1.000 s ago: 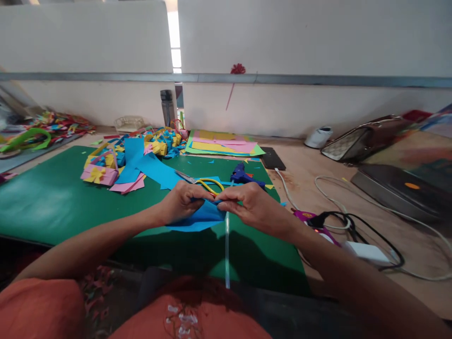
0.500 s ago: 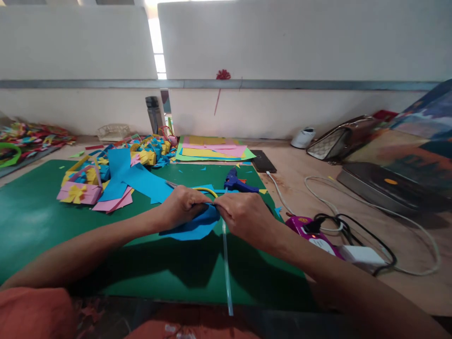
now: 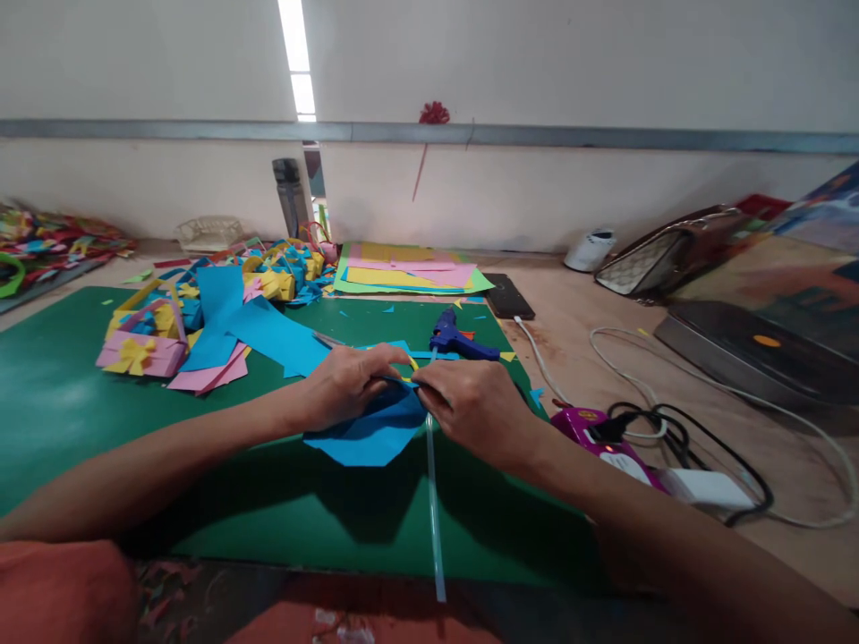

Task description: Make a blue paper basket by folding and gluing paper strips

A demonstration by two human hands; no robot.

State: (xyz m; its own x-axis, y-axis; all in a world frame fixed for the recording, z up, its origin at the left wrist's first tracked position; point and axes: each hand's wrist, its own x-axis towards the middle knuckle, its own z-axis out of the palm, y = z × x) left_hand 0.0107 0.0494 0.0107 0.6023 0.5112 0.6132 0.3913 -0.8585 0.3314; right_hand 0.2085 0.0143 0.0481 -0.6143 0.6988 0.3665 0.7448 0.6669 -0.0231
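My left hand (image 3: pixel 355 383) and my right hand (image 3: pixel 473 402) meet over a green mat (image 3: pixel 268 510), both closed on a folded piece of blue paper (image 3: pixel 372 434). The left pinches its upper edge; the right grips its right corner. The sheet hangs toward me and casts a shadow on the mat. Just behind my fingers lies a blue glue gun (image 3: pixel 456 337), with a long clear glue stick (image 3: pixel 433 510) running out of it past my right hand toward the mat's front edge. Scissors lie behind my left hand; their blades (image 3: pixel 327 339) show, and the handle is mostly hidden.
Left on the mat are blue paper strips (image 3: pixel 218 313) and a small pink paper basket (image 3: pixel 144 349), with more paper baskets (image 3: pixel 282 273) behind. Coloured sheets (image 3: pixel 409 268) lie at the back beside a phone (image 3: pixel 510 297). A purple power strip (image 3: pixel 608 452) with cables stands at right.
My fingers have shifted slightly along the paper's top edge, and more of the blue sheet shows below my left hand. The whole view has tilted a little downward.
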